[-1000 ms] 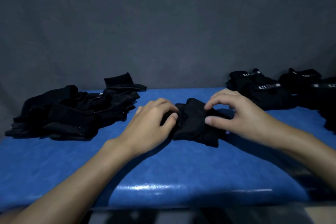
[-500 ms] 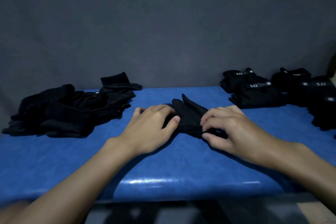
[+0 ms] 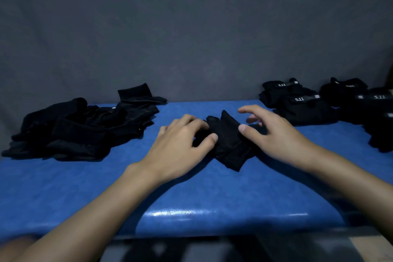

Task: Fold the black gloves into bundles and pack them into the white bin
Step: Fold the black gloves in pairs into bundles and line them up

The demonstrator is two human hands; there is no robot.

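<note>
Glove (image 3: 228,144) pinned on blue counter (image 3: 191,193) by left hand (image 3: 180,142), fingers curled on fabric. Right hand (image 3: 274,134) spread wide, thumb touching glove.

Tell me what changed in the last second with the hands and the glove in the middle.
The right hand opened, its fingers lifting off the glove. The left hand kept pinching its left side. The glove piles at left and right stayed put.
</note>
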